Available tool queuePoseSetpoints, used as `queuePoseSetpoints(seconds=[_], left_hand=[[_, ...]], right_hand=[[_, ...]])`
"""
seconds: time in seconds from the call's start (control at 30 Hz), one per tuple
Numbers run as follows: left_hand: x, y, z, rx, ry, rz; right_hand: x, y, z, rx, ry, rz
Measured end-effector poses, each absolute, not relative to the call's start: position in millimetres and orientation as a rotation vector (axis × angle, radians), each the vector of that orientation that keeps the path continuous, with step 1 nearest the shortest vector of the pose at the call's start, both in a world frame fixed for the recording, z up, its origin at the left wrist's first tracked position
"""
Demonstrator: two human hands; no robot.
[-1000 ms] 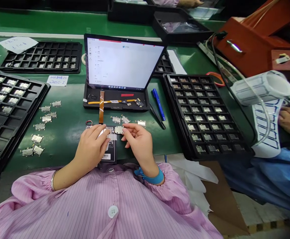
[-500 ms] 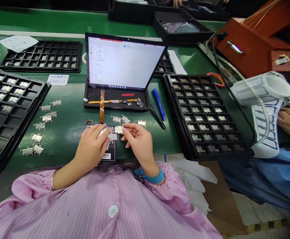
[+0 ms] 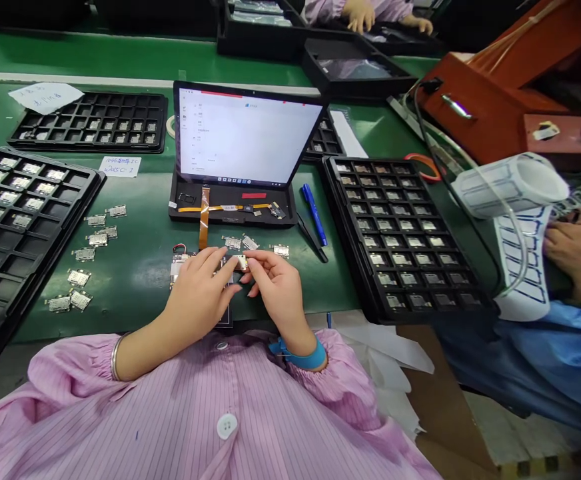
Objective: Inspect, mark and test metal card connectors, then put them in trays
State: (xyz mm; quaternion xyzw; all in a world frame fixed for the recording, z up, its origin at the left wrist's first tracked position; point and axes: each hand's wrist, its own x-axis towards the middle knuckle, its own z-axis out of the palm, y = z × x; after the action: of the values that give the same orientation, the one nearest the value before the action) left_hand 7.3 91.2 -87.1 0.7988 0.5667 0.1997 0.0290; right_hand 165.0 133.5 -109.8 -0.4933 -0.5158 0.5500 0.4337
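Observation:
A small circuit board [image 3: 242, 262] with a pale metal cover is pinched between thumb and forefinger of my right hand [image 3: 276, 283]. My left hand [image 3: 199, 288] lies over a larger board assembly [image 3: 176, 265], fingers stretched out, with its forefinger reaching the small board's left end. Most of the assembly is hidden under that hand. An orange flat cable [image 3: 204, 220] runs from it up to the black case [image 3: 235, 218] that carries a lit screen [image 3: 248, 137]. Just beyond my fingers lie a few loose circuit boards [image 3: 231, 243].
More loose boards [image 3: 79, 277] are scattered at left, beside a black tray [image 3: 0, 247]. On the right stand a filled black tray [image 3: 400, 233], a blue marker [image 3: 313, 213] and black tweezers [image 3: 312, 239]. A co-worker's hand [image 3: 578, 257] is near a label roll [image 3: 513, 183].
My left hand has shifted right, its forefinger now at the small board and covering more of the larger assembly. My right hand keeps its pinch. The whole view has shifted slightly.

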Motion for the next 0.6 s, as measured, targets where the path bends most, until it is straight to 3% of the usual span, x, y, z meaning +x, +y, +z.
queuePoseSetpoints(seconds=[0.2,0.6], left_hand=[[24,116,-76,2.306,1.778,0.487],[24,114,-83,2.388,1.765,0.56]], right_hand=[[168,132,-114,-1.195,-1.291,1.357],[169,138,-112,-1.195,-1.341,1.417]])
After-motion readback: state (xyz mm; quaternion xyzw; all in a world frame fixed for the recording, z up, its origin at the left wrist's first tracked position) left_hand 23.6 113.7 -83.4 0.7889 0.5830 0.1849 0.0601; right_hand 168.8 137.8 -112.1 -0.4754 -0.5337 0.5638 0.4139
